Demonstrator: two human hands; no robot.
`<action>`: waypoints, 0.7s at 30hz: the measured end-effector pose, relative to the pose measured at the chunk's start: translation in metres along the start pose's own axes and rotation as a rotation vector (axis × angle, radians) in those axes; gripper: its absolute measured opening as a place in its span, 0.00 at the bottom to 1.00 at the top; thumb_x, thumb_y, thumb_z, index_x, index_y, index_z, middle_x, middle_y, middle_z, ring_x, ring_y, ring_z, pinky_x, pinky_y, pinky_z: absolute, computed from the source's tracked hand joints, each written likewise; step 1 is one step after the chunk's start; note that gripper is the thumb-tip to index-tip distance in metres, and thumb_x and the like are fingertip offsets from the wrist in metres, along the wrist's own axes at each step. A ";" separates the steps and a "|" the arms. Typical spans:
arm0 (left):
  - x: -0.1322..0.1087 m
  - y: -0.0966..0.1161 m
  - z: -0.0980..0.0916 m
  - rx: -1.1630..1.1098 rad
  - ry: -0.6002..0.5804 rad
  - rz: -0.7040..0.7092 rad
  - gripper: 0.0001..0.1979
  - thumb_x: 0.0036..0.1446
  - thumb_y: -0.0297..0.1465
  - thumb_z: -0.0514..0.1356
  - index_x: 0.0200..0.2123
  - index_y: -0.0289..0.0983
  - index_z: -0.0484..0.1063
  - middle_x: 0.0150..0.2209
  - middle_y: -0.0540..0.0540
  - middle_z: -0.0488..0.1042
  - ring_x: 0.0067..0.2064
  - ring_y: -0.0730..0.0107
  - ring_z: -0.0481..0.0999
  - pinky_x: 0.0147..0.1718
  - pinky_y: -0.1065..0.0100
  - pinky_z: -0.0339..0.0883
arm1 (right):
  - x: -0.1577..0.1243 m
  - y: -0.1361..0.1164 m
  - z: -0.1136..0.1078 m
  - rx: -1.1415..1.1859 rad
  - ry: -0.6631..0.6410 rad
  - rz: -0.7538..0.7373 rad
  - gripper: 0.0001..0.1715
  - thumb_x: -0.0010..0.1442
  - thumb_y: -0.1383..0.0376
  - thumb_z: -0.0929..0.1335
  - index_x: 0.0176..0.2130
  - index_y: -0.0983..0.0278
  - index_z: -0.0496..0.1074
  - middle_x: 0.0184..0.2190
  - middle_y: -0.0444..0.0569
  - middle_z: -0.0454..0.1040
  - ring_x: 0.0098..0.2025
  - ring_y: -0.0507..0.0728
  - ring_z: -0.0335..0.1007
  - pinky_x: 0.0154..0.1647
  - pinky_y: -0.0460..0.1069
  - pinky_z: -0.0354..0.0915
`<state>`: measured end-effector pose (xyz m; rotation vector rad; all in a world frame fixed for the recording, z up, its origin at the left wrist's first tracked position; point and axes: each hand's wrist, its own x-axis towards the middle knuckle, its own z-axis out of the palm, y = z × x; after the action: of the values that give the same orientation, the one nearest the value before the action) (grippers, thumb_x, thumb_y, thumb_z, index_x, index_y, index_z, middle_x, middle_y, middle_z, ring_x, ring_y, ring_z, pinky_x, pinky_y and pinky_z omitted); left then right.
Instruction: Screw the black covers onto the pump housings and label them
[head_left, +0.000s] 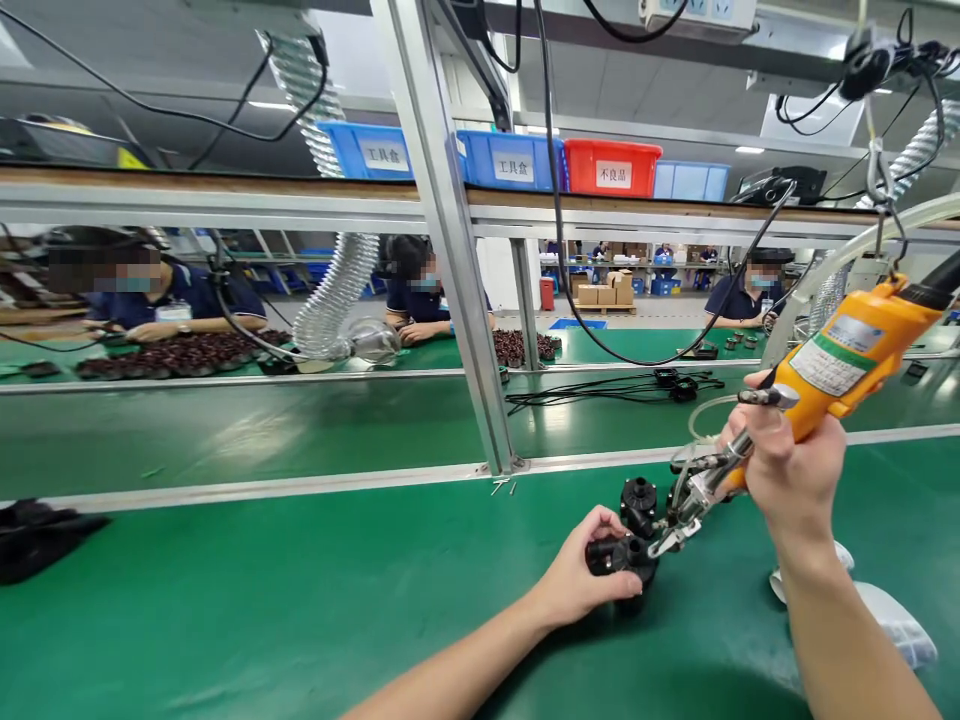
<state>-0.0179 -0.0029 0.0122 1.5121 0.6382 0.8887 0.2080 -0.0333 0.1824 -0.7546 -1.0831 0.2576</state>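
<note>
My left hand (581,572) is closed round a small black plastic part (624,560) standing on the green bench mat (300,610). A second black part (639,500) sits just behind it, untouched. My right hand (787,462) grips an orange electric screwdriver (840,365) that hangs from a cable above. Its metal nose (686,515) tilts down to the left and touches the top of the held part. A thin clear tube runs along the nose.
A slanted aluminium post (457,260) rises mid-bench, with two loose screws (504,487) at its foot. Black cloth (34,535) lies at the left edge; a white object (892,620) lies right. Other people sit across the green conveyor (262,425). Blue and red bins (611,165) line the shelf.
</note>
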 end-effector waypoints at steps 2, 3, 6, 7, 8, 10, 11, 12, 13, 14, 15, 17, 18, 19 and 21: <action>-0.001 0.003 0.001 0.064 0.004 -0.014 0.33 0.42 0.39 0.79 0.48 0.38 0.70 0.44 0.47 0.76 0.44 0.64 0.72 0.46 0.65 0.64 | -0.002 0.002 0.004 0.032 -0.009 -0.002 0.22 0.56 0.51 0.75 0.43 0.60 0.71 0.26 0.41 0.65 0.24 0.51 0.63 0.26 0.48 0.66; -0.002 0.004 0.001 0.084 0.004 -0.026 0.34 0.42 0.39 0.79 0.51 0.37 0.72 0.44 0.46 0.76 0.44 0.63 0.72 0.47 0.65 0.64 | -0.004 0.002 0.006 0.046 -0.021 0.004 0.22 0.56 0.50 0.75 0.43 0.60 0.72 0.26 0.41 0.65 0.24 0.51 0.63 0.25 0.48 0.66; -0.003 0.003 0.002 0.101 0.008 -0.060 0.34 0.43 0.40 0.78 0.53 0.36 0.75 0.43 0.47 0.77 0.44 0.62 0.73 0.49 0.63 0.65 | -0.007 -0.001 0.010 0.074 -0.058 0.029 0.22 0.57 0.50 0.75 0.44 0.60 0.72 0.26 0.41 0.65 0.24 0.51 0.63 0.26 0.49 0.66; -0.003 0.003 0.002 0.104 0.010 -0.066 0.34 0.43 0.40 0.78 0.52 0.36 0.76 0.42 0.47 0.78 0.43 0.62 0.73 0.49 0.63 0.65 | -0.008 -0.002 0.010 0.078 -0.069 0.040 0.22 0.56 0.50 0.75 0.44 0.60 0.71 0.26 0.41 0.65 0.24 0.52 0.63 0.26 0.49 0.67; -0.004 0.002 0.002 0.107 0.014 -0.069 0.33 0.43 0.40 0.78 0.52 0.36 0.76 0.42 0.47 0.78 0.43 0.62 0.73 0.49 0.63 0.65 | -0.008 -0.003 0.010 0.078 -0.078 0.050 0.23 0.56 0.50 0.75 0.44 0.60 0.71 0.25 0.40 0.65 0.24 0.52 0.63 0.27 0.49 0.67; -0.003 0.002 0.002 0.110 0.018 -0.067 0.33 0.43 0.40 0.78 0.51 0.36 0.76 0.40 0.48 0.78 0.42 0.63 0.73 0.47 0.64 0.65 | -0.010 -0.003 0.011 0.073 -0.093 0.070 0.23 0.55 0.50 0.75 0.44 0.61 0.71 0.24 0.39 0.64 0.24 0.52 0.63 0.27 0.49 0.68; -0.003 0.003 0.002 0.110 0.015 -0.063 0.32 0.43 0.41 0.78 0.50 0.36 0.76 0.40 0.48 0.78 0.41 0.63 0.73 0.46 0.65 0.65 | -0.011 -0.003 0.012 0.072 -0.102 0.082 0.23 0.55 0.50 0.76 0.43 0.61 0.70 0.23 0.39 0.64 0.24 0.52 0.63 0.27 0.49 0.68; -0.002 0.004 0.002 0.111 0.009 -0.056 0.32 0.43 0.41 0.78 0.50 0.36 0.76 0.40 0.48 0.78 0.41 0.63 0.73 0.46 0.65 0.65 | -0.013 -0.003 0.014 0.072 -0.113 0.097 0.23 0.55 0.51 0.76 0.42 0.61 0.70 0.23 0.39 0.64 0.23 0.51 0.63 0.26 0.49 0.67; -0.002 0.005 0.002 0.112 -0.001 -0.050 0.32 0.43 0.41 0.78 0.49 0.35 0.76 0.39 0.48 0.77 0.41 0.63 0.73 0.45 0.65 0.65 | -0.014 -0.003 0.017 0.073 -0.126 0.113 0.23 0.54 0.51 0.76 0.41 0.61 0.70 0.23 0.39 0.65 0.23 0.51 0.63 0.26 0.48 0.67; -0.001 0.007 0.003 0.115 -0.012 -0.046 0.31 0.43 0.42 0.78 0.48 0.35 0.76 0.39 0.48 0.77 0.41 0.64 0.73 0.44 0.66 0.65 | -0.016 -0.002 0.020 0.068 -0.137 0.129 0.23 0.54 0.51 0.77 0.40 0.62 0.70 0.23 0.39 0.65 0.23 0.51 0.63 0.25 0.48 0.66; 0.000 0.008 0.003 0.117 -0.025 -0.041 0.30 0.44 0.42 0.77 0.48 0.35 0.76 0.38 0.48 0.77 0.40 0.64 0.72 0.44 0.66 0.64 | -0.017 -0.002 0.023 0.057 -0.148 0.141 0.23 0.53 0.52 0.77 0.38 0.62 0.69 0.24 0.40 0.66 0.23 0.50 0.62 0.25 0.47 0.66; 0.001 0.010 0.004 0.108 -0.047 -0.031 0.29 0.45 0.42 0.77 0.46 0.35 0.76 0.38 0.48 0.76 0.40 0.65 0.72 0.44 0.66 0.64 | -0.020 -0.002 0.030 0.011 -0.170 0.152 0.23 0.50 0.52 0.78 0.34 0.62 0.68 0.23 0.40 0.67 0.22 0.50 0.62 0.24 0.47 0.66; 0.001 0.010 0.004 0.100 -0.057 -0.027 0.29 0.45 0.42 0.77 0.46 0.35 0.75 0.39 0.48 0.76 0.41 0.65 0.71 0.44 0.66 0.64 | -0.021 -0.002 0.033 -0.014 -0.180 0.152 0.23 0.49 0.52 0.78 0.32 0.62 0.67 0.22 0.39 0.66 0.22 0.50 0.61 0.24 0.47 0.66; 0.002 0.010 0.004 0.089 -0.063 -0.025 0.29 0.45 0.42 0.77 0.46 0.35 0.74 0.39 0.47 0.76 0.41 0.65 0.71 0.44 0.66 0.63 | -0.022 -0.002 0.036 -0.032 -0.187 0.149 0.23 0.49 0.53 0.78 0.31 0.61 0.66 0.21 0.39 0.65 0.22 0.50 0.60 0.23 0.47 0.66; 0.002 0.010 0.003 0.068 -0.067 -0.031 0.29 0.44 0.43 0.78 0.45 0.35 0.73 0.39 0.48 0.76 0.40 0.65 0.71 0.43 0.66 0.63 | -0.023 -0.003 0.038 -0.038 -0.192 0.142 0.23 0.49 0.53 0.78 0.30 0.61 0.66 0.20 0.39 0.64 0.21 0.50 0.59 0.22 0.47 0.65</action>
<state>-0.0151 -0.0049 0.0222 1.5825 0.6471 0.7966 0.1632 -0.0317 0.1777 -0.8552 -1.2202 0.4381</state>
